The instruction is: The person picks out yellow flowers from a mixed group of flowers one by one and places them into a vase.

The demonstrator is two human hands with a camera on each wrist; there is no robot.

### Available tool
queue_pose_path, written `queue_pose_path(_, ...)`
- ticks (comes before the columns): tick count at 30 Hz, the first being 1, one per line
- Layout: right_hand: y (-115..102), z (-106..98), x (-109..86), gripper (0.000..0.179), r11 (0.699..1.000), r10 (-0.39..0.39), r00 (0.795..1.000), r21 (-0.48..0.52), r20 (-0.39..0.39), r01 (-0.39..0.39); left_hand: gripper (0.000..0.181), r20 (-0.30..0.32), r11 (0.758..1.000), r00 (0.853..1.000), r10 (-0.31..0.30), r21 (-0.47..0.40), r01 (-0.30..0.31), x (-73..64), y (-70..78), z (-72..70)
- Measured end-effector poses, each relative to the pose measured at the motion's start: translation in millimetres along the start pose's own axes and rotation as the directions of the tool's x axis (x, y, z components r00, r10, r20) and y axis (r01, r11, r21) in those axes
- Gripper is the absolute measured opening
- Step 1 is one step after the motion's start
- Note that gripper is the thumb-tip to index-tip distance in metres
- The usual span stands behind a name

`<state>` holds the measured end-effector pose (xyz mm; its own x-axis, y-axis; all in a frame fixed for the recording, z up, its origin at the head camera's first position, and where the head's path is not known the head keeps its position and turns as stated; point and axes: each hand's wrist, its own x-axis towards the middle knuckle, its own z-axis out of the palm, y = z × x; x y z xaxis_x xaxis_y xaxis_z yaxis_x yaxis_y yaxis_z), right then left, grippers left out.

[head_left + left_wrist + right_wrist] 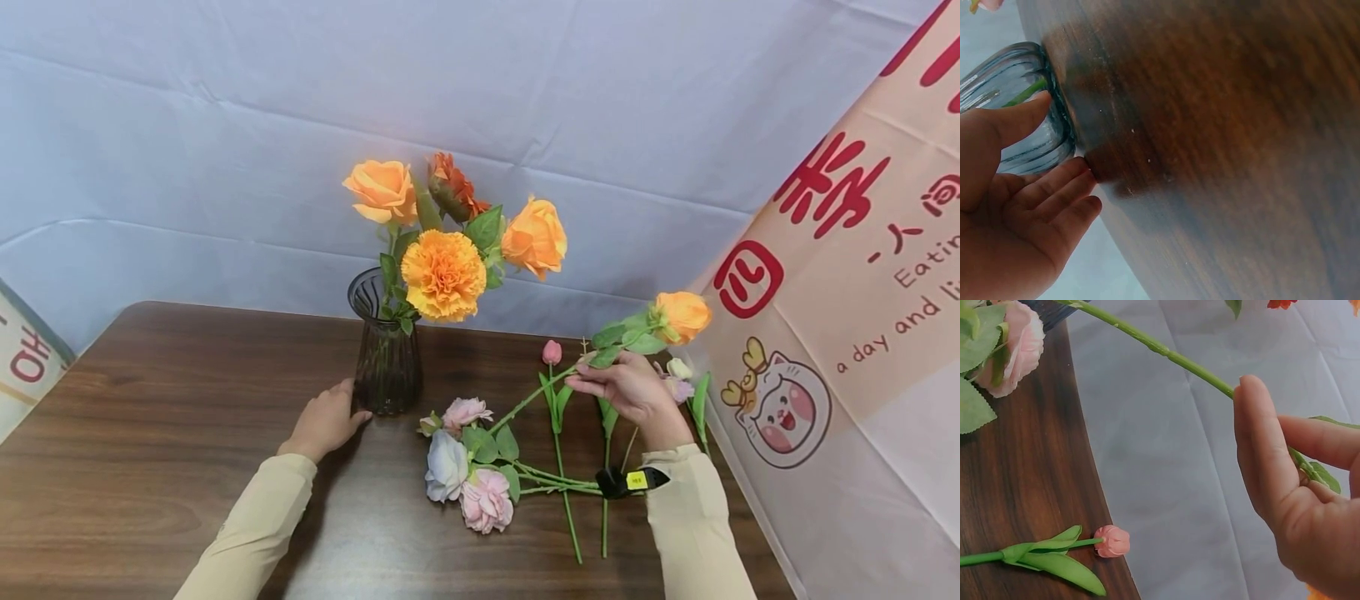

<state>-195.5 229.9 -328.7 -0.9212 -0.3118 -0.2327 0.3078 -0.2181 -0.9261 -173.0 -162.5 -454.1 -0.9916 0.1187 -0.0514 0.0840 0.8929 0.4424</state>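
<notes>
My left hand holds the dark ribbed glass vase low down, thumb in front and fingers round its left side. The left wrist view shows the thumb and fingers at the vase's base. In the vase stand two orange roses, an orange carnation and a rust-red flower. My right hand pinches the green stem of another orange rose just below its leaves. That stem slants down left, its bloom to the upper right.
Pink and pale blue flowers lie mid-table, their stems pointing right. A pink tulip lies beyond them, with pale blooms behind my right hand. Pale cloth hangs behind the wooden table; a printed sheet borders its right side.
</notes>
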Motion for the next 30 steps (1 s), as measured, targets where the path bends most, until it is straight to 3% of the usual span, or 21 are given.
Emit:
queue_pose_path(14,1.3,3.0,-2.5,0.024,0.996,-0.028,0.999,0.086,0.034,0.025,0.061,-0.007,1.000,1.000,0.005,-0.001,-0.005,-1.2,-0.5,0.0)
queue_pose_path(30,-3.5,10.6,-1.7,0.021,0.994,-0.036,0.999,0.108,0.031,0.032,0.062,0.001,1.000,1.000,0.000,-0.004,0.000,-0.7,-0.6,0.1)
